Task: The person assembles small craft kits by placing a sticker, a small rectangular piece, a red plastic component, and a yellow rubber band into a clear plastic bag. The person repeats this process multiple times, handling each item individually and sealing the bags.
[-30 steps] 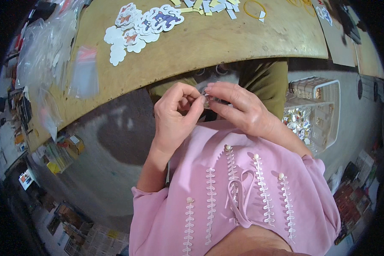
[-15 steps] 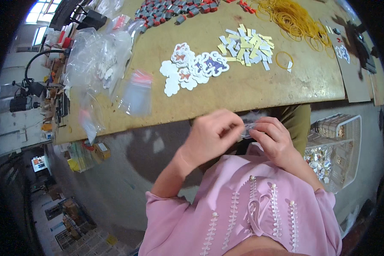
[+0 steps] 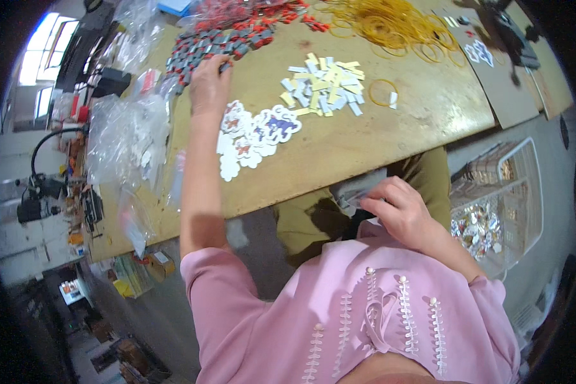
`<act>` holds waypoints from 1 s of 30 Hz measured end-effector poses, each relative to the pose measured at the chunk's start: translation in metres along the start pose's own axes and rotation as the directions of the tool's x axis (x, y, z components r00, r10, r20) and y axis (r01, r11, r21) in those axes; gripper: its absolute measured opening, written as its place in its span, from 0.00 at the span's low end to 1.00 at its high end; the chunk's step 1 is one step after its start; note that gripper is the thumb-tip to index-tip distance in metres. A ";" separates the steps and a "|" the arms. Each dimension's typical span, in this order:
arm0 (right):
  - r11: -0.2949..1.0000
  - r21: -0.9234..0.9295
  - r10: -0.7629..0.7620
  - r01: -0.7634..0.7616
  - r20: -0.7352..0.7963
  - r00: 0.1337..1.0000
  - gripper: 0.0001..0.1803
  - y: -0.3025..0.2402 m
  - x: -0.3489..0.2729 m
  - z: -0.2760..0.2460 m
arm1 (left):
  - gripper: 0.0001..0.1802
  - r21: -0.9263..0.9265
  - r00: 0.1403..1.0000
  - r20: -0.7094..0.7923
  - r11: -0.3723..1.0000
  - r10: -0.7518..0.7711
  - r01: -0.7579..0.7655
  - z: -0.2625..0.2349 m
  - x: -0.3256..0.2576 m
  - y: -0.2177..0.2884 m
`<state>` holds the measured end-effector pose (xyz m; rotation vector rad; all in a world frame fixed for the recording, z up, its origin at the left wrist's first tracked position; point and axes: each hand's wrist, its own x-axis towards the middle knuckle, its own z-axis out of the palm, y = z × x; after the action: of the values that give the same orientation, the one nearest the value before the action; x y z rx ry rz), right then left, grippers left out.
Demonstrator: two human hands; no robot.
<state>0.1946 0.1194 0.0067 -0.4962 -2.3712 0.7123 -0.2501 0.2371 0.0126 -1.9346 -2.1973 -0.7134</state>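
My left hand (image 3: 210,83) is stretched far over the table, at the near right edge of a pile of small grey-and-red pieces (image 3: 201,51). Its fingers are pinched together, and a small dark grey piece (image 3: 224,66) shows at their tips. Close to my lap, my right hand (image 3: 397,203) is closed on a clear plastic bag (image 3: 352,197), whose contents I cannot make out. White cloud-edged stickers (image 3: 259,134) with printed animal figures lie overlapped beside my left forearm. Right of them is a heap of pale yellow and white strips (image 3: 326,84).
Yellow rubber bands (image 3: 390,29) are heaped at the far side, with one loose band (image 3: 382,93) nearer. Crumpled clear bags (image 3: 128,137) cover the table's left side. A white plastic basket (image 3: 525,211) of shiny small packets stands on the floor at right.
My left hand has left the clear bag and reached forward and left to the grey-and-red pile. My right hand still holds the bag near my lap. The view has shifted.
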 end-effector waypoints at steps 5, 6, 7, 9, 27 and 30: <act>0.999 0.018 0.029 -0.027 -0.115 0.993 0.14 0.014 0.001 -0.010 | 0.15 -0.767 0.937 0.310 0.541 -0.159 0.346 -0.048 -0.056 0.134; 1.000 0.013 0.012 -0.010 -0.129 0.992 0.14 0.013 0.004 -0.012 | 0.14 -0.823 0.937 0.338 0.454 -0.091 0.341 -0.058 -0.078 0.160; 0.999 0.041 0.017 -0.012 -0.124 0.992 0.15 0.010 0.009 -0.015 | 0.14 -0.796 0.943 0.328 0.555 0.060 0.241 -0.070 -0.097 0.178; 0.999 0.043 0.009 -0.004 -0.123 0.992 0.14 0.008 0.012 -0.018 | 0.15 -0.733 0.922 0.256 0.680 0.291 -0.011 -0.076 -0.126 0.206; 0.993 0.091 0.081 -0.078 -0.032 0.996 0.14 0.009 -0.013 -0.012 | 0.11 -0.481 0.905 0.300 0.867 0.302 -0.129 -0.050 -0.178 0.232; 0.989 0.127 0.075 -0.074 -0.004 0.997 0.15 0.010 -0.016 -0.011 | 0.09 -0.491 0.871 0.412 0.870 0.268 -0.035 -0.051 -0.176 0.232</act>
<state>0.2151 0.1230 0.0012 -0.5336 -2.2916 0.8868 -0.0079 0.0724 0.0488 -2.7561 -2.2171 -0.8953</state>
